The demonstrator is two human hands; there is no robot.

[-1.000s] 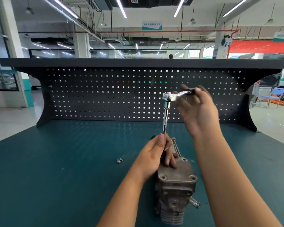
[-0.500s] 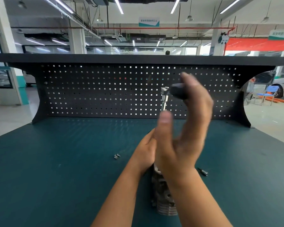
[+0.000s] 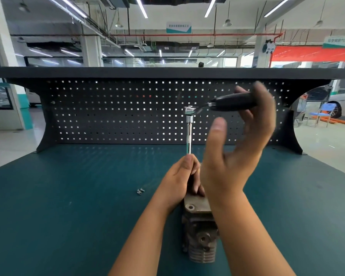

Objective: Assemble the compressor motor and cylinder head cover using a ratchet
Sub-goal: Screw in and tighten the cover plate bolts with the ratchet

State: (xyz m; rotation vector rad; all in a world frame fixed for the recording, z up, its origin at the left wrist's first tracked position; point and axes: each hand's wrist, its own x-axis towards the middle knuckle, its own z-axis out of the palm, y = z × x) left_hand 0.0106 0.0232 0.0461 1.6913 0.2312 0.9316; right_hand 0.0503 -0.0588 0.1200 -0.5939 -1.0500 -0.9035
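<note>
Compressor stands on the teal table, centre, near the front edge, finned end toward the camera, flat cover plate on top. Dark pegboard closes the table's far side. Right hand raised above the compressor, blurred; fingers hooked round the black handle of the ratchet, thumb out free. Left hand at the compressor's far end, fingers pinching the foot of the upright extension bar, whose top meets the ratchet head. Two small bolts lie together on the table, left of the left hand.
</note>
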